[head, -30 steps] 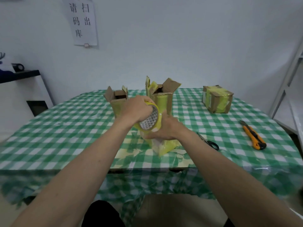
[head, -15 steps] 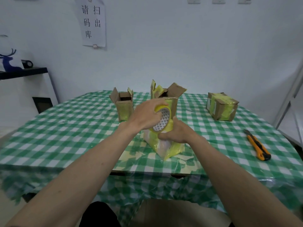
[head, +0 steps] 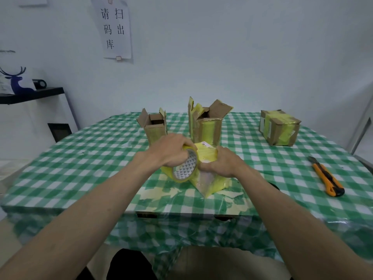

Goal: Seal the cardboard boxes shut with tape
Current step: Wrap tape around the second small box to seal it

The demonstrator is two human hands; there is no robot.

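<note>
The wall notice (head: pixel 114 29) at eleven o'clock reads 请扫码出库. My left hand (head: pixel 171 151) curls over the yellow tape roll (head: pixel 184 168), gripping it. My right hand (head: pixel 223 164) clasps the tape-wrapped box (head: pixel 205 178) at table centre, fingers bent against its side. Two open boxes (head: pixel 154 128) stand at twelve o'clock.

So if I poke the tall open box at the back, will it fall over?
Probably. The tall open box stands narrow and upright, so it may tip. It looks like light cardboard, likely to slide on the shiny tablecloth.
</note>
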